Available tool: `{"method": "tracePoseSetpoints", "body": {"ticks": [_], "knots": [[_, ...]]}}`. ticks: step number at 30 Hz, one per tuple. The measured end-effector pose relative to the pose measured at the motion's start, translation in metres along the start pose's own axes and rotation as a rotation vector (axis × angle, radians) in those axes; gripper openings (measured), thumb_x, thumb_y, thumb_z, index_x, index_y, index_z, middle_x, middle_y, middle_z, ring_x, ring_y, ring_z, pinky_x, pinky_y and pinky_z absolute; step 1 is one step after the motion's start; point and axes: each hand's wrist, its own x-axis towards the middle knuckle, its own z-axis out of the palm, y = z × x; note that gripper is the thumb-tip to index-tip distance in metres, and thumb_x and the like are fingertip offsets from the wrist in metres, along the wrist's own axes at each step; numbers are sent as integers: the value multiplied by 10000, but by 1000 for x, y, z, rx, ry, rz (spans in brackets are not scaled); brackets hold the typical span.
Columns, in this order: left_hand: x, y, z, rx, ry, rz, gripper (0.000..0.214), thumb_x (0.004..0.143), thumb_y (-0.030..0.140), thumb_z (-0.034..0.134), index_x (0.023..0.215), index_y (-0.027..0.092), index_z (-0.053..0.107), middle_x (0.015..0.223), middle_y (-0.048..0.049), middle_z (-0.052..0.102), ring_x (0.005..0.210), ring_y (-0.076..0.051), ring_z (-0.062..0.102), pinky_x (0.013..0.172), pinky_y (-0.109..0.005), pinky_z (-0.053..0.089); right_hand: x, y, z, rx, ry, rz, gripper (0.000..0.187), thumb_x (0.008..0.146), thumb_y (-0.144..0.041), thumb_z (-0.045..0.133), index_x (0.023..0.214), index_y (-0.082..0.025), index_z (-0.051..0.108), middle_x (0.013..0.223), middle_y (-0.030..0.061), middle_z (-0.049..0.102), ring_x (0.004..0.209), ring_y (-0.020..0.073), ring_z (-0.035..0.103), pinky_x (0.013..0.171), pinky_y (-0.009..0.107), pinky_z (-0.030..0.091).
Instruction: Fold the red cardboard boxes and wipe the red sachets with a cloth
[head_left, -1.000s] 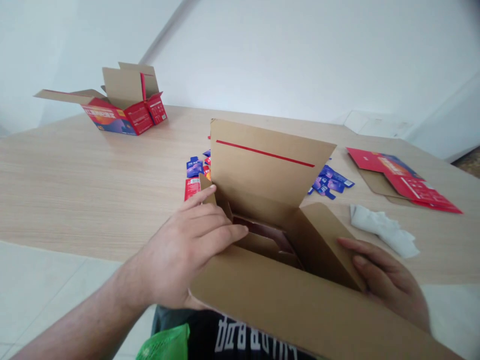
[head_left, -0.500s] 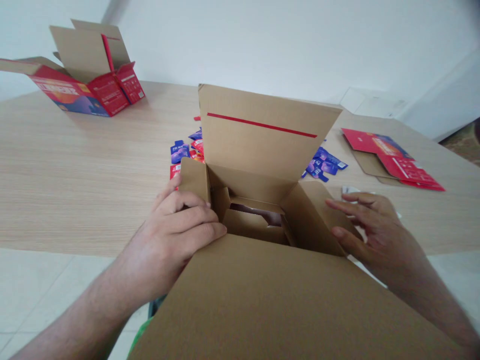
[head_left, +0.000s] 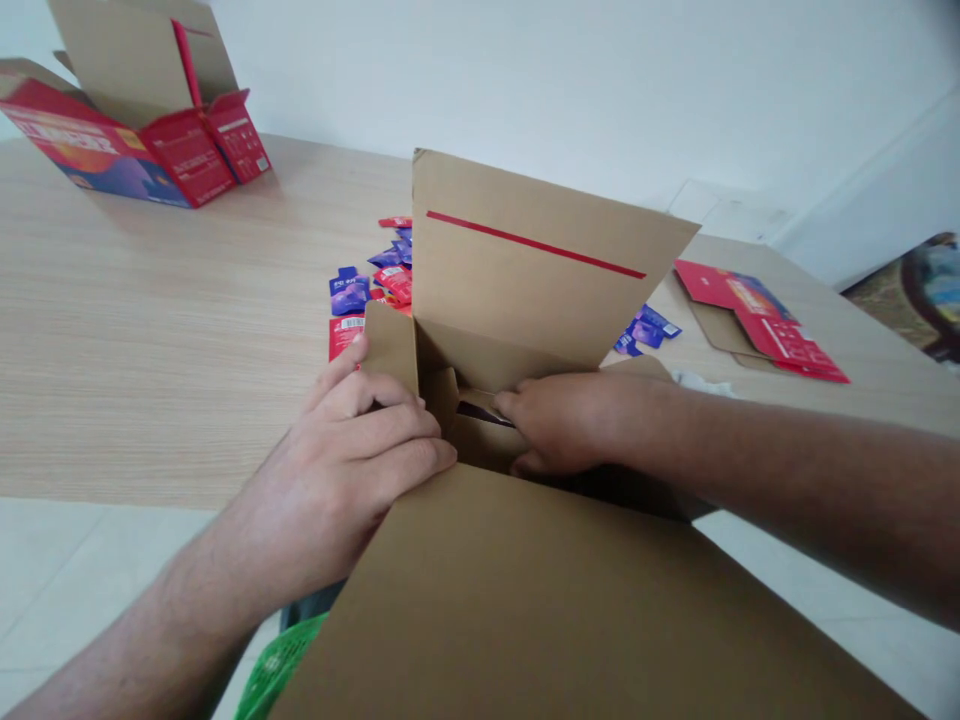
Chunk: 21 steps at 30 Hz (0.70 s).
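In front of me is a cardboard box (head_left: 540,290) with its flaps spread, brown inside, a red strip across the raised far flap. My left hand (head_left: 367,440) grips the box's left side, thumb outside by the small flap and fingers over the edge. Inside the opening is my right hand (head_left: 562,420), reaching in from the right over the side flap. Its fingers are partly hidden at the inner bottom flaps, where a narrow gap shows. Whether they pinch anything is not visible.
Small purple packets (head_left: 349,292) and red packets (head_left: 394,283) lie behind the box on the wooden table (head_left: 187,350). An open red box (head_left: 172,150) stands at the far left. A flattened red carton (head_left: 772,320) lies right. A green mesh item (head_left: 281,665) shows below.
My right hand has moved left from the box's right flap into its opening. My left hand keeps its hold on the left side. The view has shifted slightly.
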Motion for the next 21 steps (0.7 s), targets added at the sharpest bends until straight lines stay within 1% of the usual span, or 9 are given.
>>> {"method": "tracePoseSetpoints", "body": {"ticks": [2, 6, 8, 10, 12, 13, 17, 19, 21], "knots": [[-3, 0, -4, -24, -14, 1, 319, 1044, 149, 557, 1222, 327, 752, 1130, 11, 811, 1175, -246, 614, 1404, -537, 130, 7, -2, 6, -5, -33, 30, 876, 922, -582, 847, 1639, -190, 530, 1455, 214, 693, 1171, 421, 753, 946, 504, 633], [-13, -1, -12, -30, -21, 34, 345, 1019, 106, 561, 1227, 309, 748, 1118, 12, 812, 1198, -248, 614, 1412, -529, 165, 7, -2, 17, -23, -55, 55, 990, 913, -545, 874, 1706, -139, 443, 1522, 282, 630, 1134, 443, 771, 919, 533, 651], [-16, -2, -13, -39, -30, 43, 353, 1013, 91, 563, 1230, 298, 748, 1120, 11, 809, 1205, -241, 609, 1421, -506, 164, 6, -4, 17, -30, -32, 37, 876, 916, -515, 878, 1635, -133, 555, 1453, 265, 686, 1154, 455, 760, 946, 550, 640], [-18, -3, -14, -60, -36, 36, 359, 1010, 78, 565, 1226, 292, 754, 1116, 10, 807, 1204, -234, 605, 1428, -488, 169, 7, -6, 16, -12, -18, 26, 619, 926, -449, 868, 1431, -118, 734, 1287, 232, 773, 1115, 456, 766, 949, 560, 633], [-19, -3, -13, -74, -31, 37, 350, 1015, 86, 566, 1221, 291, 763, 1111, 12, 807, 1202, -233, 604, 1433, -495, 173, 11, -7, 16, 38, -18, 11, 468, 928, -384, 857, 1306, -118, 787, 1169, 201, 810, 1066, 440, 779, 928, 542, 635], [-20, -3, -13, -80, -17, 39, 341, 1021, 98, 562, 1214, 288, 768, 1108, 11, 807, 1202, -236, 605, 1433, -510, 179, 15, -7, 17, 70, -23, -3, 478, 932, -373, 849, 1335, -130, 768, 1172, 185, 813, 1060, 419, 784, 921, 517, 638], [-24, -2, -11, -96, 43, 49, 350, 1033, 103, 526, 1199, 269, 786, 1123, 9, 801, 1206, -233, 606, 1423, -544, 207, 33, -4, 27, 172, -71, -53, 674, 898, -353, 895, 1499, -173, 647, 1278, 160, 796, 1113, 355, 778, 964, 428, 623], [-26, -1, -10, -98, 43, 47, 353, 1031, 93, 531, 1198, 268, 789, 1138, 16, 800, 1207, -222, 602, 1424, -529, 209, 42, -4, 31, 213, -80, -45, 640, 850, -276, 939, 1429, -155, 695, 1227, 159, 806, 1099, 351, 779, 976, 416, 616], [-26, 0, -9, -96, 51, 50, 354, 1030, 86, 533, 1192, 268, 790, 1133, 22, 803, 1202, -218, 602, 1424, -531, 208, 51, -4, 31, 273, -50, -50, 495, 816, -199, 964, 1268, -147, 769, 1116, 124, 818, 1040, 326, 786, 970, 408, 617]]}}
